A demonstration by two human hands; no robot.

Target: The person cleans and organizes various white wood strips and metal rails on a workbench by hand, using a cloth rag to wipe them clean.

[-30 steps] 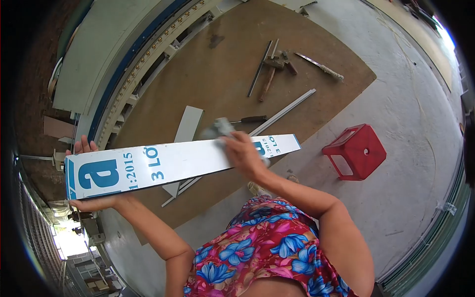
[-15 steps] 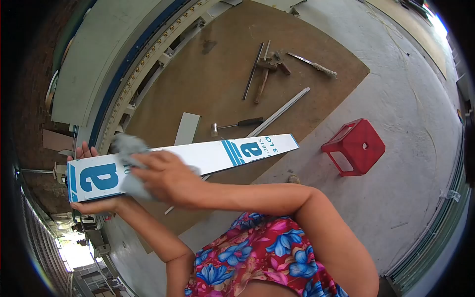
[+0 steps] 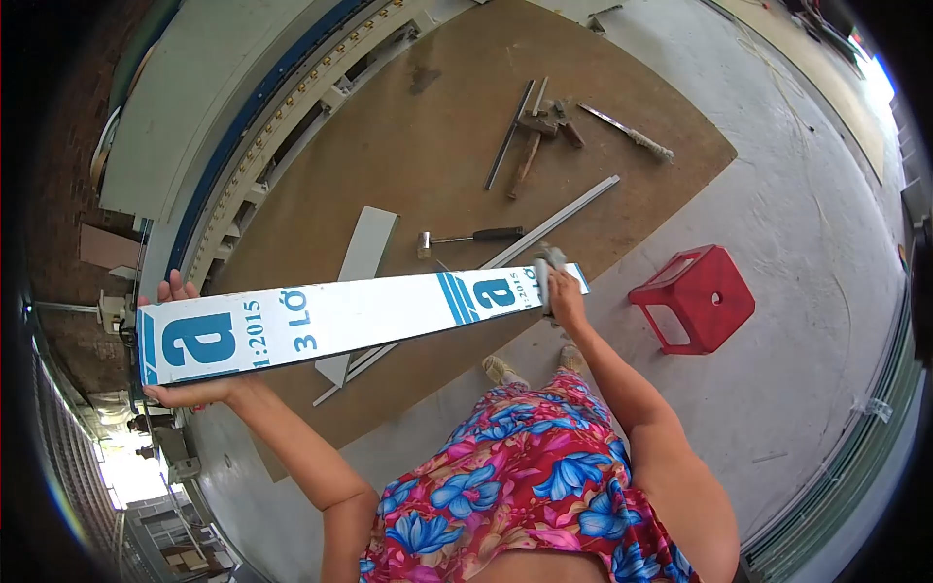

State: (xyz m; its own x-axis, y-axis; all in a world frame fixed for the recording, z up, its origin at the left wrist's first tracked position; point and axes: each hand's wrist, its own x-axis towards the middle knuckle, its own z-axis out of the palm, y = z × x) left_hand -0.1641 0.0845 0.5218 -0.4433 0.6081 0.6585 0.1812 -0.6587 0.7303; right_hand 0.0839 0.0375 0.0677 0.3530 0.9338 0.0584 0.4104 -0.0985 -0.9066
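Closest to us, our left hand [image 3: 194, 391] cups the left end of the sign strip [image 3: 360, 316] from below, palm under it, fingertips [image 3: 173, 288] curled over the far edge: a closed grip on the strip. Our right hand [image 3: 566, 303] is at the opp. end, fingers wrapped round a grey rag [image 3: 547, 260] & pressing it on the strip's right tip. It's closed on the rag, not on the strip itself, as far as we can tell.

So the strip hangs in the air btw. both hands, above the floor, printed face up toward us. Its long axis runs left-right, w/ the right end a bit farther from us. Nearly all its length lies to the left of the rag. The left hand carries it; the right touches only thru the cloth.

Below the strip we see our feet [image 3: 501, 369] on the concrete. Beyond, a brown board [image 3: 437, 146] lies flat on the floor. On it are a white offcut [image 3: 369, 243], a hammer [image 3: 471, 236] & a long metal rail [image 3: 564, 214], w/ a cluster of hand tools [image 3: 533, 126] farther off. A red stool [image 3: 698, 296] stands to the right, apart from the strip.
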